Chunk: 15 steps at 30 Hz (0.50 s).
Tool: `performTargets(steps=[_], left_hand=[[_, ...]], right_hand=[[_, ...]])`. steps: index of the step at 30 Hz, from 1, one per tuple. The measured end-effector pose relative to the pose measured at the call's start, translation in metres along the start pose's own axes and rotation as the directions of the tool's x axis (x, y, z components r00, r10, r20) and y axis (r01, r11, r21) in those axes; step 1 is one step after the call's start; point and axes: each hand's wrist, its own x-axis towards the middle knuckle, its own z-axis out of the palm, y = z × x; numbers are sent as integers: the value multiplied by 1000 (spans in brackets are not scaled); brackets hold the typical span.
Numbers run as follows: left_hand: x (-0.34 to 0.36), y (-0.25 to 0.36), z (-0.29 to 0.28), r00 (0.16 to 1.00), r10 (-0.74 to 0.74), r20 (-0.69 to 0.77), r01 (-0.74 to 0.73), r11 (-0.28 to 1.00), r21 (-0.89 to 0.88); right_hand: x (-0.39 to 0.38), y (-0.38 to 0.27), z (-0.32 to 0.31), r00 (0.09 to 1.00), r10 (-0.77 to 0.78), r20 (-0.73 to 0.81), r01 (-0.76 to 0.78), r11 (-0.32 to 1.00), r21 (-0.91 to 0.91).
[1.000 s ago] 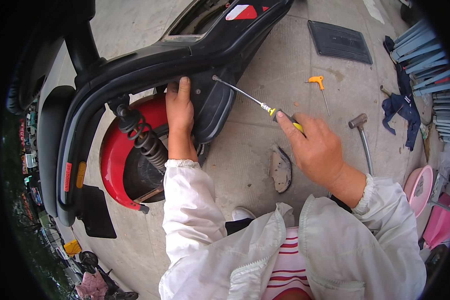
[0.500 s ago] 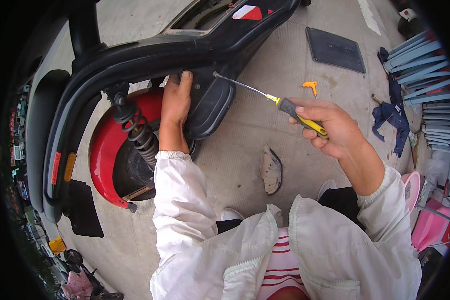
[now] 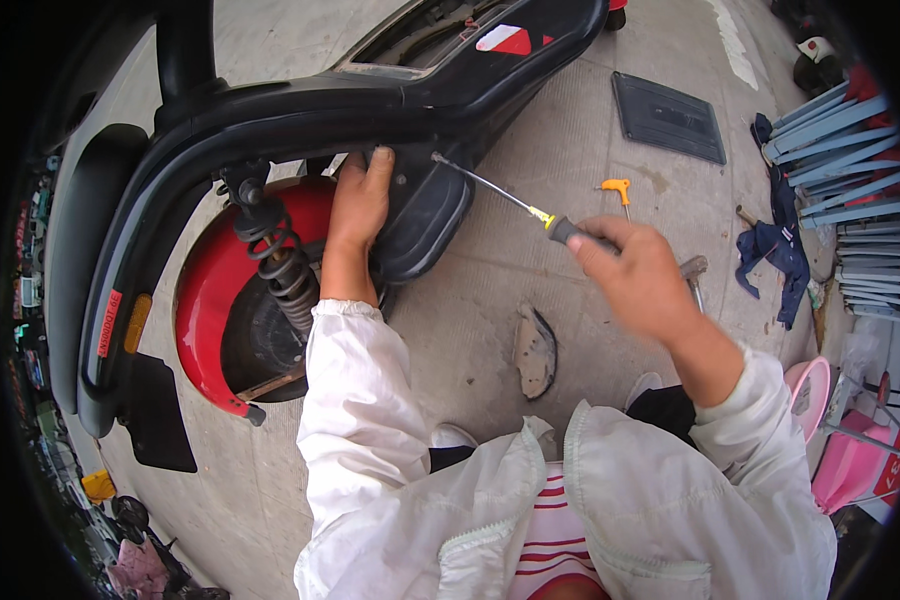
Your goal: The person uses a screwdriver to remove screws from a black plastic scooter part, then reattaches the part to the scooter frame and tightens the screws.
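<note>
My right hand (image 3: 635,280) is wrapped around the dark handle of a screwdriver (image 3: 505,192), covering most of the grip. The long metal shaft points up and left, its tip against the black plastic panel (image 3: 420,215) of a scooter (image 3: 280,120). My left hand (image 3: 360,210) grips the edge of that panel beside the tip. Its thumb lies on the panel's face; the other fingers are partly hidden behind. Just left of that hand are a coil spring shock absorber (image 3: 280,260) and a red fender (image 3: 205,310).
An orange-handled hex key (image 3: 618,188), a black rubber mat (image 3: 667,117) and a dirty curved piece (image 3: 536,352) lie on the concrete. A hammer-like tool (image 3: 695,275) is partly behind my right hand. Dark blue cloth (image 3: 775,250), stacked blue-grey metal legs (image 3: 850,150) and a pink basin (image 3: 808,395) are right.
My right hand has turned about the screwdriver handle, its back now facing up and hiding the yellow part. The left hand keeps its place on the panel.
</note>
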Motion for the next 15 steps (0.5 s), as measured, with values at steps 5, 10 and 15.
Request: performTargets(steps=[5, 10, 15], left_hand=[[0, 1, -6, 1000, -11, 20, 13, 998, -58], [1, 0, -4, 999, -36, 34, 39, 996, -75], [4, -13, -5, 998, 52, -27, -53, 997, -57]], right_hand=[[24, 1, -27, 675, 467, 571, -731, 527, 432], [0, 2, -6, 938, -346, 9, 339, 914, -224], [-3, -4, -1, 938, -346, 31, 333, 870, -365]])
